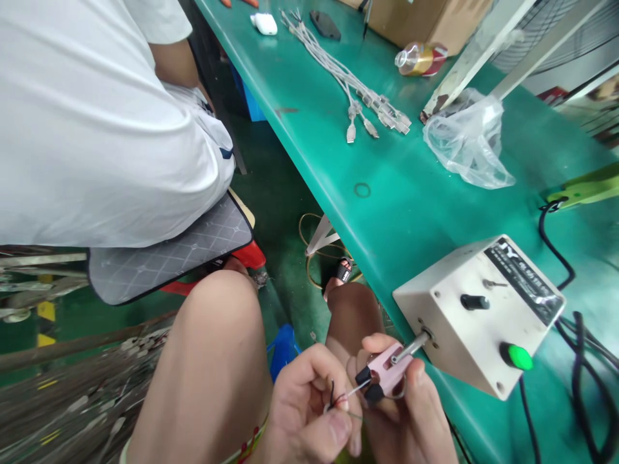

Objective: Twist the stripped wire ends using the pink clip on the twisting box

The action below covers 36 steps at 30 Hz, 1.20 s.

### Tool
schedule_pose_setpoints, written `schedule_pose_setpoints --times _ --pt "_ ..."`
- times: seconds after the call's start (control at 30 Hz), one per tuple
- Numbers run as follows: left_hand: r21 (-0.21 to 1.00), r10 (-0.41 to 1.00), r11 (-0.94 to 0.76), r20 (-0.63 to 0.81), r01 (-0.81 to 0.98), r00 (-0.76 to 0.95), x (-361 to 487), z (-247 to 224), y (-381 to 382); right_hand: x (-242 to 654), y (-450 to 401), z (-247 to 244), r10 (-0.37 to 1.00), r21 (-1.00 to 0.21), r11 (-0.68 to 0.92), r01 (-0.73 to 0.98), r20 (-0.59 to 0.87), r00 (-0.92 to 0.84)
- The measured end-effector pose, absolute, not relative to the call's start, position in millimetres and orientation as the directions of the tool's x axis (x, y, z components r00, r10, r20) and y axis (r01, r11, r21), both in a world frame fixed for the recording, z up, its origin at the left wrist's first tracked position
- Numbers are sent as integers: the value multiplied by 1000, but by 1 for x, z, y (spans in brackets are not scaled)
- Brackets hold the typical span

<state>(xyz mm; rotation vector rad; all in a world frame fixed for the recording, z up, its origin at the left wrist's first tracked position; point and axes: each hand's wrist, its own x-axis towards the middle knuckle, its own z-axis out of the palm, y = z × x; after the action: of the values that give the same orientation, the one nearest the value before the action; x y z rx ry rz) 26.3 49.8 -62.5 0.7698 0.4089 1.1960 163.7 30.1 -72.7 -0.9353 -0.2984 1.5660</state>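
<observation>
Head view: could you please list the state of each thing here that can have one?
left hand: pinching thin wires
right hand: holding pink tool
pink tool: tip at the wires, rear on the box's shaft
box: on bench, green button unlit
bottle: lying on its side
bag: crumpled
cables: bundled, flat on bench

I see a green desk (411,212), a cream control box (476,312) with black knob (474,301) and green button (516,356), a pink clip (384,370), white USB cables (353,84), and a grey quilted cushion (169,248).
</observation>
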Motion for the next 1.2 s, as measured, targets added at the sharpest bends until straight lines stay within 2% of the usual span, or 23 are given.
schedule_pose_setpoints --times 0.1,0.23,0.33,0.47,0.57,0.67,0.87,1.07,1.2 --pt "718 936 158 110 -677 335 27 -61 51 168 27 -78 910 -645 -262 -717 -412 38" --pt "721 930 163 116 -674 349 28 -58 52 165 32 -71 868 -556 -342 -757 -496 -27" --pt "728 927 172 107 -663 359 27 -59 51 162 35 -66 834 -517 -328 -791 -552 15" --pt "725 935 185 78 -664 346 25 -61 48 165 33 -73 885 -598 -367 -713 -461 -69" --pt "698 929 205 80 -686 360 24 -61 47 164 30 -86 924 -673 -329 -663 -374 -80" --pt "672 925 220 88 -707 371 21 -61 46 156 27 -101 946 -683 -272 -678 -318 -59" --pt "694 943 192 64 -694 325 15 -62 38 144 22 -112 967 -692 -199 -694 -253 -25" --pt "685 939 172 104 -708 329 9 -60 36 148 22 -87 962 -756 -240 -609 -269 -45" --pt "722 945 171 73 -670 320 8 -54 34 145 19 -77 940 -734 -284 -617 -340 -28"
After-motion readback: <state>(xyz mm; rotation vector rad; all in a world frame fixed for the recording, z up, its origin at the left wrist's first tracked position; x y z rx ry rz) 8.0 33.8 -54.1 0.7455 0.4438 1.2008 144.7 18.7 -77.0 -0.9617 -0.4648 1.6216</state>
